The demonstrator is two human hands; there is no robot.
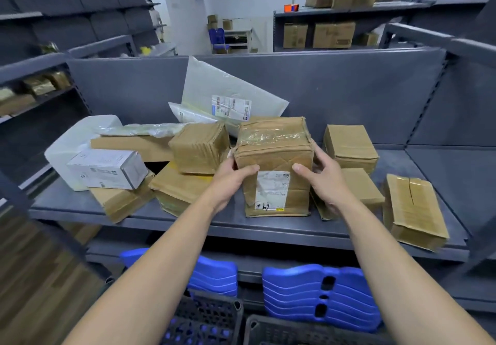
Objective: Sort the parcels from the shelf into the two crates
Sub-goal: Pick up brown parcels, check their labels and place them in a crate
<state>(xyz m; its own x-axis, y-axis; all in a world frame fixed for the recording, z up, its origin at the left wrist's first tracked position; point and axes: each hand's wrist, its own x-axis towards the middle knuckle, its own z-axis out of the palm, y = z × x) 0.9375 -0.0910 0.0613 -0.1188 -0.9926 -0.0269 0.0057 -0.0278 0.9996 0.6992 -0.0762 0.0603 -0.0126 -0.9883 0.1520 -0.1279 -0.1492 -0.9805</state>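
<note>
I stand before a grey metal shelf (349, 89) with a plain back panel. To the left, another rack (35, 60) carries dark padded bundles (67, 30). Behind rises a white pillar (185, 9), with a blue chair (218, 37) near it (a little blurred), and a far rack (349, 10) holding cardboard boxes (334, 34). The floor (35, 277) looks wooden.

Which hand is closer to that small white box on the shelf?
Left. The left hand grips the tall cardboard parcel by its left side, right of the white box; the right hand holds its opposite side, farther away.
</note>
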